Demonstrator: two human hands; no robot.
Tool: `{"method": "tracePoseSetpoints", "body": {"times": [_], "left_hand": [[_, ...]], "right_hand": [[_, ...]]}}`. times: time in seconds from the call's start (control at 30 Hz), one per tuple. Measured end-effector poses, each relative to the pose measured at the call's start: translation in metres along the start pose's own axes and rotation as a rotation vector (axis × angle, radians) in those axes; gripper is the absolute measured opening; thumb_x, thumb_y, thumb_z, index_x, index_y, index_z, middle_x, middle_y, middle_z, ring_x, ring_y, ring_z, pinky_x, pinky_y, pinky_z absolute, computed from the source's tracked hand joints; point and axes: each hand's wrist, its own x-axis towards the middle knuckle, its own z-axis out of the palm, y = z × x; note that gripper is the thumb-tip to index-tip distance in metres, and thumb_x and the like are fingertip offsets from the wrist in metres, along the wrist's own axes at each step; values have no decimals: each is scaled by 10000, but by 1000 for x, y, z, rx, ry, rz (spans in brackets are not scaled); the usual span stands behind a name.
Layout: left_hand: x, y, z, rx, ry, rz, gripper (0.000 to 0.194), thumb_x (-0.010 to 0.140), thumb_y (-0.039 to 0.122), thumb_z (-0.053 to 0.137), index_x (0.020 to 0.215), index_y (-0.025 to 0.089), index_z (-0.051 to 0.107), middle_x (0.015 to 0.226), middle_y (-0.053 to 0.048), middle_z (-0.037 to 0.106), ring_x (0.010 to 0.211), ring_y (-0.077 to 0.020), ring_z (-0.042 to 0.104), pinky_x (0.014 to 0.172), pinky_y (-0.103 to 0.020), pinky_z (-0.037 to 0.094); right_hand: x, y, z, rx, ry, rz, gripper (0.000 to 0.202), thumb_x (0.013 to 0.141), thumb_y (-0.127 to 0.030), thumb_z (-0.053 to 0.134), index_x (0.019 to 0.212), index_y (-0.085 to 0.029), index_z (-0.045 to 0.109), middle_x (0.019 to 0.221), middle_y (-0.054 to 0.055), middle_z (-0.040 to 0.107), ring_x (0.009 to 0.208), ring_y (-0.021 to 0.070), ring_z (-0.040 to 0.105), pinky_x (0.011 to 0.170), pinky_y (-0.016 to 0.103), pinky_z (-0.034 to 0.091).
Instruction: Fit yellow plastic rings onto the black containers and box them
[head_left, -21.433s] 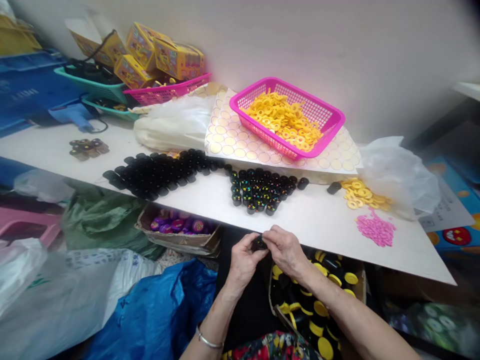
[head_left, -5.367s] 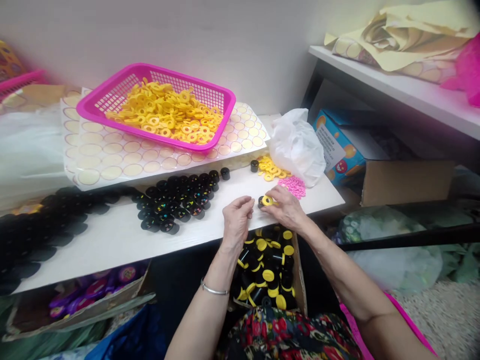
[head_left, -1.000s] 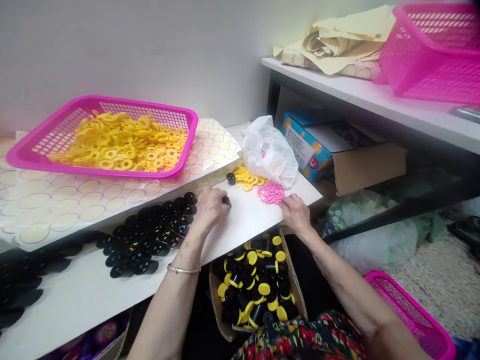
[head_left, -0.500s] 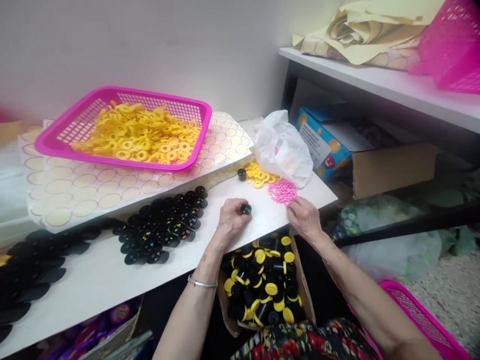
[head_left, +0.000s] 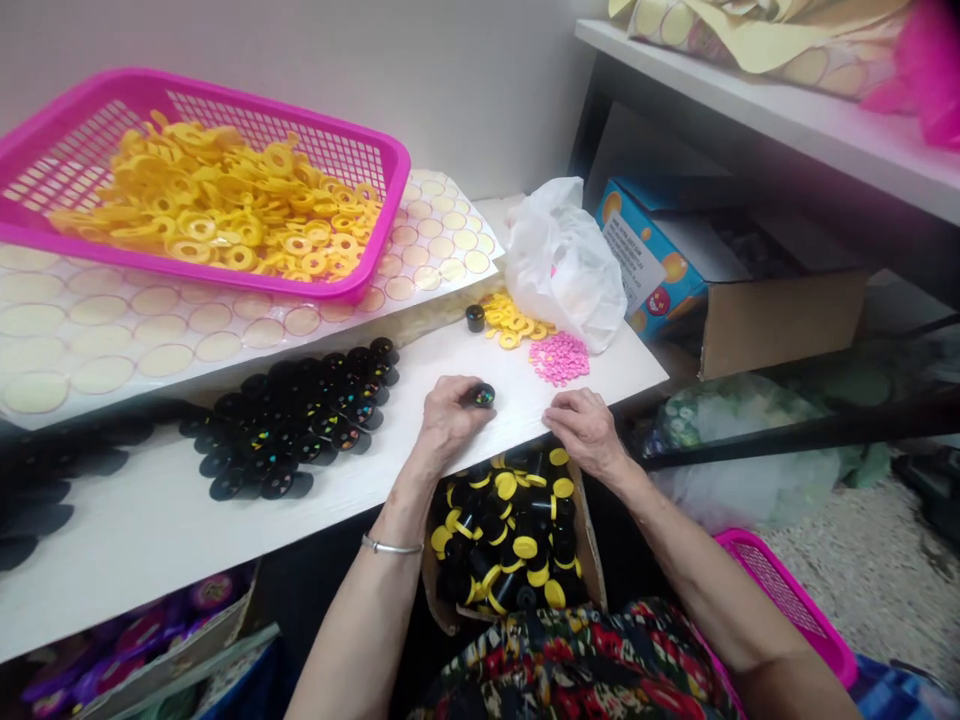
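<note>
My left hand (head_left: 448,418) grips a small black cylinder (head_left: 484,396) by its side, with coloured specks showing in its top. My right hand (head_left: 587,428) is just above the white table, thumb and fingers pinched together; whatever is between the tips is too small to make out. Beyond it lies a heap of tiny pink pieces (head_left: 559,358). Yellow ring-shaped pieces (head_left: 511,322) are piled behind, beside one black cylinder (head_left: 475,318) standing upright. To the left, many similar black cylinders (head_left: 289,420) stand in rows, coloured bits in their tops.
A pink basket (head_left: 375,262) of yellow rings rests on circle-printed sheets (head_left: 172,360). Below the table edge, a cardboard box (head_left: 592,545) holds black cylinders with yellow caps. A white plastic bag (head_left: 559,255) and a blue carton (head_left: 637,260) stand at the right, under a shelf (head_left: 750,110).
My right hand has drawn away from the pink heap, toward me and toward my left hand. The left hand keeps its hold on the black cylinder. The camera view has shifted.
</note>
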Motion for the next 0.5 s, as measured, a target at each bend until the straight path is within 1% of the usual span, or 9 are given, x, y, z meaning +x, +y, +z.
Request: {"method": "tracePoseSetpoints", "body": {"times": [0.13, 0.23, 0.37, 0.5], "left_hand": [[1, 3, 0, 1, 0, -17, 305, 547, 207, 721, 849, 209, 675, 858, -10, 620, 840, -172, 567, 807, -319, 472], [1, 3, 1, 1, 6, -3, 301, 549, 212, 723, 846, 205, 678, 860, -10, 627, 839, -171, 565, 802, -313, 469], [1, 0, 2, 6, 7, 32, 298, 550, 214, 729, 844, 208, 682, 844, -6, 639, 851, -173, 561, 814, -306, 461], [1, -1, 2, 2, 14, 34, 298, 554, 218, 722, 849, 206, 683, 837, -3, 642, 840, -172, 561, 799, -301, 463]], "right_hand": [[-2, -4, 1, -13, 9, 17, 156, 838, -219, 527, 755, -206, 659, 825, 36, 624, 777, 163, 487, 725, 325, 346], [0, -9, 0, -41, -5, -36, 177, 838, -190, 504, 737, -196, 649, 819, 42, 620, 768, 165, 476, 723, 326, 346], [-2, -13, -2, -56, -44, -125, 171, 832, -174, 487, 787, -198, 650, 851, 49, 621, 776, 171, 466, 728, 329, 350], [-8, -12, -1, -33, -45, -125, 164, 836, -186, 485, 832, -203, 648, 881, 53, 618, 795, 175, 470, 740, 331, 358]]}}
